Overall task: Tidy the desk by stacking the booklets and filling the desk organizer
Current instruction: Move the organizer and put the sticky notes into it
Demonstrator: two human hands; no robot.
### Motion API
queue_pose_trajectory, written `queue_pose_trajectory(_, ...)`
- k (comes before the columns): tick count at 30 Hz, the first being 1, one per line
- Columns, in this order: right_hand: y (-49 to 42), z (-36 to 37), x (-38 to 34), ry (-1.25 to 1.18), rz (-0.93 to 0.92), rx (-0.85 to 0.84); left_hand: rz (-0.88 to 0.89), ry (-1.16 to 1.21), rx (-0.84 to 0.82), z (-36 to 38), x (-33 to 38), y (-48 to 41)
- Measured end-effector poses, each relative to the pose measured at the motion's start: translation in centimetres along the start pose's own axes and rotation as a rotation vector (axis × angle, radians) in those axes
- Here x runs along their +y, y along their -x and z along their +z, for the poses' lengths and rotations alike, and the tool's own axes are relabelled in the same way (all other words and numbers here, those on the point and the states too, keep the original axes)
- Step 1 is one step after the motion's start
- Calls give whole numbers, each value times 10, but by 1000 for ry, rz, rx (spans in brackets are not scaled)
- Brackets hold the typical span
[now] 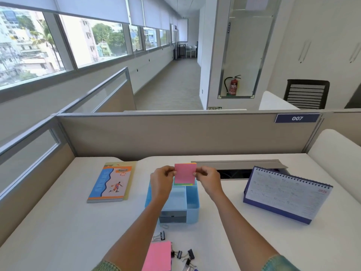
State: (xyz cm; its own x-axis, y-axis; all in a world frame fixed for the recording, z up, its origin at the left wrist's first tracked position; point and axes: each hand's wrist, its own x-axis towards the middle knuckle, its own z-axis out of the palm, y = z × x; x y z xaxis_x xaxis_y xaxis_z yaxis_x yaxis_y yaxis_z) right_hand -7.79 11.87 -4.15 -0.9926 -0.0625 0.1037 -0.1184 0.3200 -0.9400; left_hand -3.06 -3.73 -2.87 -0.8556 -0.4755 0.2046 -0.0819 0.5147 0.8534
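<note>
A pink-topped pad of sticky notes (185,173) is held upright between my left hand (163,178) and my right hand (208,178), each pinching one side edge. It hovers over the back compartment of the light blue desk organizer (192,200), where green and yellow paper shows just under the pad. The organizer has a grey drawer front facing me. The stacked booklets (111,182), with a colourful sports cover on top, lie on the desk to the left.
A purple desk calendar (287,194) stands at the right. Near me lie a pink pad (158,257), several black binder clips (183,255) and a paper clip (165,226). A cable tray flap (238,164) is open behind. Beige partitions bound the desk.
</note>
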Motion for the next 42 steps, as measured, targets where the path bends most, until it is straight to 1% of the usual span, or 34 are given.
queue_pose_trajectory(6,-27,8,18,53,18,-10,-6,-56,-47,25,-23,-22)
queue_pose_trajectory(12,-35,16,32,102,56,-34,-25,-103,-72,38,-40,-33)
queue_pose_trajectory(16,-27,15,34,91,53,-22,-47,-67,-65,33,-45,-26)
queue_pose_trajectory(18,-21,18,38,78,48,-33,-69,-27,-6,24,-54,-21)
queue_pose_trajectory(20,-15,18,44,69,71,-8,-87,25,49,15,-61,-16)
queue_pose_trajectory(22,-9,17,48,41,72,76,-86,86,117,4,-66,-7)
queue_pose_trajectory(24,8,19,45,5,62,194,-124,133,219,-13,-74,15)
queue_pose_trajectory(26,28,22,43,-5,26,306,-186,127,315,-27,-89,41)
queue_pose_trajectory(29,56,28,42,-44,-21,389,-328,74,403,-42,-114,80)
queue_pose_trajectory(31,74,33,45,-59,-49,437,-429,-2,359,-51,-129,103)
queue_pose_trajectory(33,94,36,47,-39,-67,490,-492,-77,264,-58,-144,123)
queue_pose_trajectory(35,113,40,50,-15,-68,526,-519,-131,178,-62,-152,138)
queue_pose_trajectory(37,128,43,55,2,-42,541,-493,-170,105,-64,-154,147)
queue_pose_trajectory(40,149,53,65,89,8,492,-447,-271,-6,-61,-153,156)
queue_pose_trajectory(42,163,63,72,163,63,366,-436,-373,-75,-58,-150,161)
